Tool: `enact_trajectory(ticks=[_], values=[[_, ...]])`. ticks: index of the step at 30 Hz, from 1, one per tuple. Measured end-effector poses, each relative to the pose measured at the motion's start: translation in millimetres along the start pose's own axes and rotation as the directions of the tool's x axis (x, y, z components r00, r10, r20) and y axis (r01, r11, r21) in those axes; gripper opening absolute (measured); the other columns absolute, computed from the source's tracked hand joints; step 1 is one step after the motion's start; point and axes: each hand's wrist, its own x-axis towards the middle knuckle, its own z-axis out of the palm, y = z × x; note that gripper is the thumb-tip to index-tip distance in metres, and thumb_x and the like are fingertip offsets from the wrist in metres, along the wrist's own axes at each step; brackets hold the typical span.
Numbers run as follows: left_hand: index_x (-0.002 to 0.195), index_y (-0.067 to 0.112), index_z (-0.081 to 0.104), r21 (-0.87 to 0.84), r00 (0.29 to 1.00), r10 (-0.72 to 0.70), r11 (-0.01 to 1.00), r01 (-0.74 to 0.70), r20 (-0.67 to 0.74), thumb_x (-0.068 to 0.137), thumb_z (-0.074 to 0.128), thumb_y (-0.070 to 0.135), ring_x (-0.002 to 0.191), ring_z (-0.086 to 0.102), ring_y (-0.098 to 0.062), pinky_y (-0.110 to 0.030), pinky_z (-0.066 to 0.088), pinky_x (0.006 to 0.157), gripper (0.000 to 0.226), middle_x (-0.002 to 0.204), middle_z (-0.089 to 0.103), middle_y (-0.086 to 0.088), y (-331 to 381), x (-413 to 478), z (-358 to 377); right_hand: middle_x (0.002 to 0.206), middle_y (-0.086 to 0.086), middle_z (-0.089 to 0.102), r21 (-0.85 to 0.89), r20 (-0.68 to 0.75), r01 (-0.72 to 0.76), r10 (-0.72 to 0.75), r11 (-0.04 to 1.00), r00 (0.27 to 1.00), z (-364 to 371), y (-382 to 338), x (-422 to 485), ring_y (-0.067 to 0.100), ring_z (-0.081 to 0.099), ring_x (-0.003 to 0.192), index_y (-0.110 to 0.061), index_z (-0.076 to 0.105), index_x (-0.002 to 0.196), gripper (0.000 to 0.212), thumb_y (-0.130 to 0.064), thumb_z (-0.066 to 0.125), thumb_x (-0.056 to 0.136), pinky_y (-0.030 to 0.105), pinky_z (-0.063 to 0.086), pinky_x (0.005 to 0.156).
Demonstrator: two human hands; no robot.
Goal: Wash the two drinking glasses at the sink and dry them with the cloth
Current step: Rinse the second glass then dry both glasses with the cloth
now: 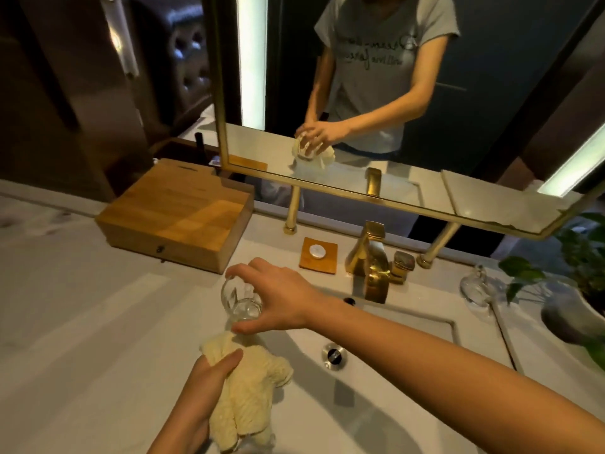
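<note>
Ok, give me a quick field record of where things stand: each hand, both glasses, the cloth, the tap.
right hand: grips a glass from above, at the sink's left edge
left hand: clutches the cloth, bunched, just below that glass
other glass: stands on the counter right of the tap
tap: no water seen running
drying: cloth is near the held glass; contact unclear

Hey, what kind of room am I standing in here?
Most likely a bathroom vanity, perhaps in a hotel: a white sunken basin under a gold-coloured tap, a gold-framed wall mirror with lit strips, and a small round soap on a wooden tray.
</note>
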Motion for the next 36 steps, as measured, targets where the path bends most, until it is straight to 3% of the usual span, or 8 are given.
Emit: enact_trajectory(ticks=[8,16,21,27,29,32,34,36], values=[[0.115,0.006,0.054,-0.169,0.977,-0.13,0.98,0.102,-0.17,0.089,0.062,0.022,0.109,0.056,-0.037,-0.048,0.038,0.105,0.032,0.115,0.061,-0.021,-12,13,-30,0.132,0.006,0.046,0.182,0.014,-0.111,0.11,0.977,0.994,48,-2,66,0.025,0.05,0.115,-0.027,0.037,0.139,0.081,-0.046,0.078,0.072,0.039,0.048,0.091],[0.13,0.014,0.051,-0.171,0.976,-0.11,0.982,0.078,-0.189,0.07,0.076,0.04,0.112,0.057,-0.036,-0.053,0.04,0.105,0.069,0.126,0.06,-0.014,-21,31,-46,0.135,0.007,0.045,0.103,0.1,-0.095,0.085,0.99,0.991,72,5,90,0.028,0.053,0.115,-0.028,0.035,0.14,0.084,-0.047,0.078,0.072,0.044,0.051,0.09],[0.133,0.012,0.046,-0.199,0.98,-0.107,0.977,0.073,-0.167,0.084,0.068,0.027,0.112,0.055,-0.038,-0.054,0.041,0.103,0.056,0.126,0.056,-0.018,-19,29,-46,0.136,0.005,0.042,0.099,0.086,-0.09,0.082,0.991,0.993,77,5,99,0.027,0.051,0.117,-0.028,0.032,0.143,0.09,-0.047,0.08,0.07,0.043,0.052,0.089],[0.134,0.01,0.046,-0.119,0.996,-0.017,0.993,0.007,-0.088,0.057,0.075,0.048,0.112,0.056,-0.035,-0.052,0.041,0.104,0.09,0.13,0.056,-0.018,-4,9,-33,0.145,0.01,0.04,0.386,0.087,-0.138,0.113,0.912,0.99,61,7,89,0.024,0.043,0.129,-0.018,0.03,0.147,0.095,-0.047,0.079,0.071,0.039,0.043,0.105],[0.134,-0.004,0.042,-0.17,0.999,-0.048,0.984,0.047,0.001,0.063,0.084,0.037,0.118,0.051,-0.038,-0.047,0.035,0.108,0.092,0.141,0.043,-0.029,1,1,-26,0.137,0.009,0.049,0.494,-0.04,-0.138,0.18,0.859,0.983,54,8,66,0.02,0.048,0.121,-0.017,0.037,0.142,0.077,-0.042,0.074,0.079,0.035,0.045,0.098],[0.115,0.001,0.055,-0.147,0.995,-0.074,0.986,0.083,0.068,0.083,0.065,0.019,0.094,0.063,-0.027,-0.039,0.049,0.086,0.038,0.128,0.056,-0.028,1,1,-19,0.116,0.007,0.059,0.652,-0.041,-0.236,0.344,0.72,0.938,55,17,22,0.02,0.059,0.105,-0.014,0.044,0.135,0.055,-0.033,0.066,0.089,0.034,0.05,0.089],[0.115,0.011,0.058,-0.073,0.996,-0.033,0.997,0.04,0.088,0.087,0.062,0.022,0.087,0.068,-0.024,-0.035,0.054,0.075,0.03,0.107,0.069,-0.015,1,5,-13,0.109,0.006,0.065,0.759,0.181,-0.426,0.469,0.493,0.864,55,29,-8,0.019,0.065,0.097,-0.015,0.046,0.134,0.051,-0.04,0.061,0.092,0.035,0.053,0.085],[0.108,0.014,0.06,-0.037,0.989,-0.004,0.999,0.01,0.151,0.089,0.059,0.021,0.075,0.073,-0.018,-0.026,0.056,0.059,0.02,0.088,0.075,-0.006,2,6,0,0.092,-0.001,0.068,0.782,0.494,-0.611,0.47,0.128,0.731,51,40,-40,0.012,0.066,0.077,-0.017,0.056,0.119,0.046,-0.054,0.053,0.092,0.029,0.055,0.072]])
